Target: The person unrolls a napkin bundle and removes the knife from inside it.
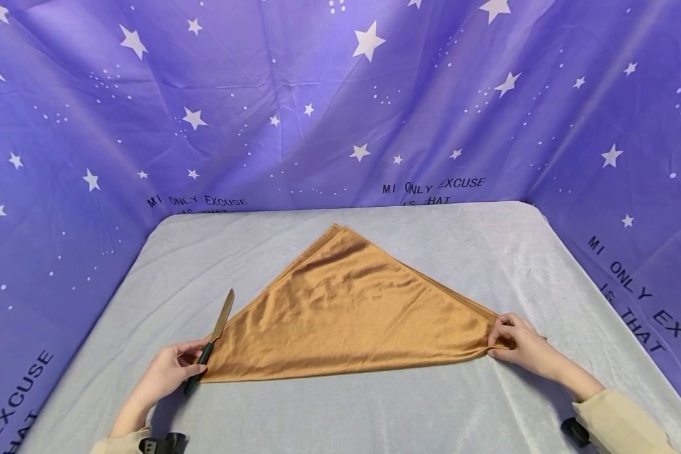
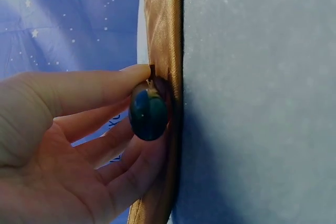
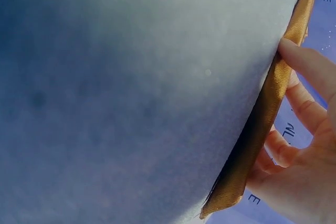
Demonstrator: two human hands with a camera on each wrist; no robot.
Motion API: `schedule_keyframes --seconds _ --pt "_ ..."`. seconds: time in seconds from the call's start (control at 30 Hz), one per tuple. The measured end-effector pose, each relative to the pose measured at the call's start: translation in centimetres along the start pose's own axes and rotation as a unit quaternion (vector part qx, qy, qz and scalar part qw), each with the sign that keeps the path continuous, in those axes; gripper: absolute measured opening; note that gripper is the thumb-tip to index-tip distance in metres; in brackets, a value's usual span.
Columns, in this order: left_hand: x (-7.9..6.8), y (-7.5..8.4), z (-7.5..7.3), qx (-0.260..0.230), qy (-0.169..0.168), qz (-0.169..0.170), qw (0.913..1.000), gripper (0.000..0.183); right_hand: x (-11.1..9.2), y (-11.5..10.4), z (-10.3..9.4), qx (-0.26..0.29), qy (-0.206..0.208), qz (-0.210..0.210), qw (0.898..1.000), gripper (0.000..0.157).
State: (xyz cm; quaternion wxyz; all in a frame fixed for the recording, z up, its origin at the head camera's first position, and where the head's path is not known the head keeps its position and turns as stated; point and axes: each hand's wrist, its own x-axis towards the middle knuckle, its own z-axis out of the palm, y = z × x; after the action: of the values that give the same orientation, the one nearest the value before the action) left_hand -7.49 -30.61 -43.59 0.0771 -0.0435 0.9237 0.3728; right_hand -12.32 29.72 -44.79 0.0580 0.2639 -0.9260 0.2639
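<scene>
A golden-brown satin napkin point(image 1: 340, 315) lies folded into a triangle, its long folded edge toward me and its peak pointing away. At its left corner my left hand point(image 1: 167, 373) pinches a table knife point(image 1: 224, 315) between thumb and fingers. The knife has a gold blade aimed away from me and a dark green handle point(image 2: 149, 115), which the left wrist view shows end-on against the napkin's edge. My right hand point(image 1: 519, 343) pinches the napkin near its right corner. In the right wrist view, that corner's folded strip point(image 3: 273, 93) runs alongside the thumb and fingers.
A pale grey velvety cloth point(image 1: 403, 410) covers the table. Purple curtains point(image 1: 295, 94) with white stars and printed words enclose the back and both sides. Dark straps with small devices point(image 1: 164, 443) sit at the cuffs of beige sleeves.
</scene>
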Motion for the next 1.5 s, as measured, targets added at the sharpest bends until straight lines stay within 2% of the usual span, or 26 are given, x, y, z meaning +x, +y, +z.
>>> schedule_keyframes --seconds 0.17,0.37,0.57,0.77,0.97,1.13,1.5 --pt "0.5 0.2 0.0 -0.009 0.011 0.0 0.9999 0.044 0.0 0.1 0.0 -0.001 0.003 0.001 1.0 0.028" --pt "2.0 1.3 -0.1 -0.012 0.051 0.014 0.9985 0.043 0.0 0.0 0.0 -0.001 0.002 0.001 1.0 0.028" --pt "4.3 2.5 -0.6 -0.024 0.065 0.018 0.9974 0.044 0.0 0.0 0.0 0.0 0.001 0.0 1.0 0.028" --pt "7.3 3.2 -1.2 -0.033 0.074 0.037 0.996 0.045 -0.1 0.0 0.1 -0.003 0.003 -0.002 1.0 0.029" --pt "9.7 4.0 -1.4 -0.041 0.057 0.021 0.9973 0.047 0.0 0.0 0.0 0.0 0.0 0.0 1.0 0.028" --pt "11.1 4.6 -1.2 -0.059 0.041 0.01 0.9974 0.048 0.0 0.0 0.0 -0.002 0.0 0.001 1.0 0.028" --pt "13.7 4.7 0.0 -0.089 0.036 0.007 0.9953 0.046 0.0 -0.1 0.0 -0.01 0.001 -0.002 1.0 0.028"
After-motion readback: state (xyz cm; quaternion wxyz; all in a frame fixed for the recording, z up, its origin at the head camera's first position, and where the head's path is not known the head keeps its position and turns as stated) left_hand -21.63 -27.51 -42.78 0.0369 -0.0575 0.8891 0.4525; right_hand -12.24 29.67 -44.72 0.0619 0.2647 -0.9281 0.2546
